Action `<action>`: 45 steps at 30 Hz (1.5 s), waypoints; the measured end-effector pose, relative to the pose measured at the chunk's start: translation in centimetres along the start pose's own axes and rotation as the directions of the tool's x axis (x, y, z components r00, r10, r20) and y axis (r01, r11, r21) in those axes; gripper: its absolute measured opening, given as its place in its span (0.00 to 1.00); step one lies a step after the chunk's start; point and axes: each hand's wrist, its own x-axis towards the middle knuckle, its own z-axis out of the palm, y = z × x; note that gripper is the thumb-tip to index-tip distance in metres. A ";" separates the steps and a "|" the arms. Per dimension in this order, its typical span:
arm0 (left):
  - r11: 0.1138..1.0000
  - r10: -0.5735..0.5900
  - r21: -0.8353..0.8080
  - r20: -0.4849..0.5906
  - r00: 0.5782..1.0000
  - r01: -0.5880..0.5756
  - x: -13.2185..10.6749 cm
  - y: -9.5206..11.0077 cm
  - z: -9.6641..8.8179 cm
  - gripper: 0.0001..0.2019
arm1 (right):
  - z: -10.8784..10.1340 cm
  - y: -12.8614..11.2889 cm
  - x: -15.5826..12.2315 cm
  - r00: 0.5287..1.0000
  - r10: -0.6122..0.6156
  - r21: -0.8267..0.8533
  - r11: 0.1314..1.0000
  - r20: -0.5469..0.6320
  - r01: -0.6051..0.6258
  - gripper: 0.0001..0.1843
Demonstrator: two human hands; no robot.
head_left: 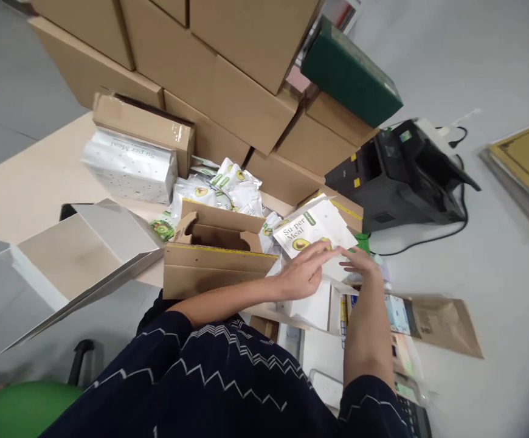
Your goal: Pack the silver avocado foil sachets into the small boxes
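A white pouch (314, 231) printed "Super Meal" with an avocado picture lies tilted over the table's clutter. My left hand (304, 272) rests on its lower edge with fingers stretched out and close together. My right hand (360, 261) touches the pouch's right lower corner, fingers extended. An open brown carton (214, 255) stands just left of my hands. Behind it lies a heap of the same white pouches (221, 185).
Stacked brown cartons (228, 73) rise at the back. A wrapped white bundle (130, 165) lies at the left. A black printer (401, 173) with cables sits at the right, a green box (351, 76) above it. A white folded box (82, 255) is at left, a brown envelope (447, 325) at right.
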 end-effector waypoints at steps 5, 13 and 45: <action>0.906 0.372 0.174 0.104 0.922 -0.385 -6.3 5.1 -9.9 0.24 | 0.3 0.3 0.3 0.990 -0.135 0.317 0.938 -0.044 0.142 0.11; 0.382 0.318 0.850 -0.491 0.811 0.364 -22.4 7.5 -21.4 0.23 | 0.3 1.3 0.0 0.961 -0.255 -0.240 0.945 -0.108 0.223 0.12; 0.336 -0.424 0.938 0.229 0.876 -0.083 -23.2 10.2 -36.5 0.15 | 27.1 -6.3 -28.5 0.713 -0.285 -0.643 0.309 0.640 0.701 0.23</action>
